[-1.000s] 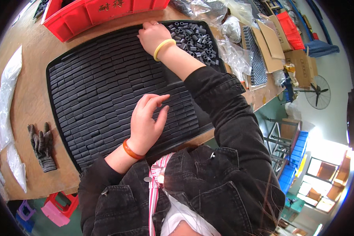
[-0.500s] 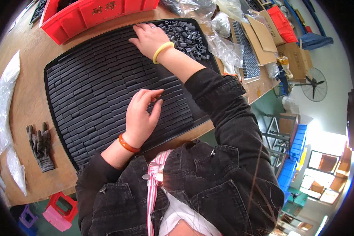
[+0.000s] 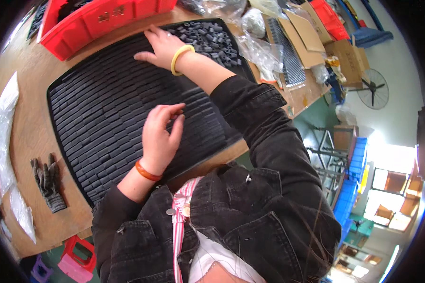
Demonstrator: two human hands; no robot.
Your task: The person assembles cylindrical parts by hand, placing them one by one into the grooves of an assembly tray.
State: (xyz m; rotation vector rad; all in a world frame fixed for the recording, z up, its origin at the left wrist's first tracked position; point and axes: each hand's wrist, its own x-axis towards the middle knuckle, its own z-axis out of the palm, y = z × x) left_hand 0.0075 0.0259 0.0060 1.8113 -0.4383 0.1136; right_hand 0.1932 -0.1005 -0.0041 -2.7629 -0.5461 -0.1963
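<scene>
A broad black tray (image 3: pixel 52 106) with a raised rim is covered in tight rows of short black tube pieces (image 3: pixel 108 108). Loose dark grey tube pieces (image 3: pixel 210 40), several with open ends showing, are heaped in its far right corner. My right hand (image 3: pixel 163 49), wearing a yellow bangle, lies over the far rows left of the heap, fingers and thumb spread. Over the middle rows, my left hand (image 3: pixel 158 139), with an orange-red bangle, has curled fingers near its thumb. Whatever it may pinch is too small or hidden to make out.
A red bin (image 3: pixel 108 23) stands beyond the tray. On the table's left lie a dark work glove (image 3: pixel 48 183) and a long plastic wrap (image 3: pixel 7 127). Clear bags (image 3: pixel 259 52) and cardboard (image 3: pixel 304 37) crowd the right side. A fan (image 3: pixel 374 88) stands beyond the table.
Both hands have shifted slightly left in the picture along with the whole scene. My right hand's thumb and fingers are spread wider, near the tray's far rim; my left hand stays curled.
</scene>
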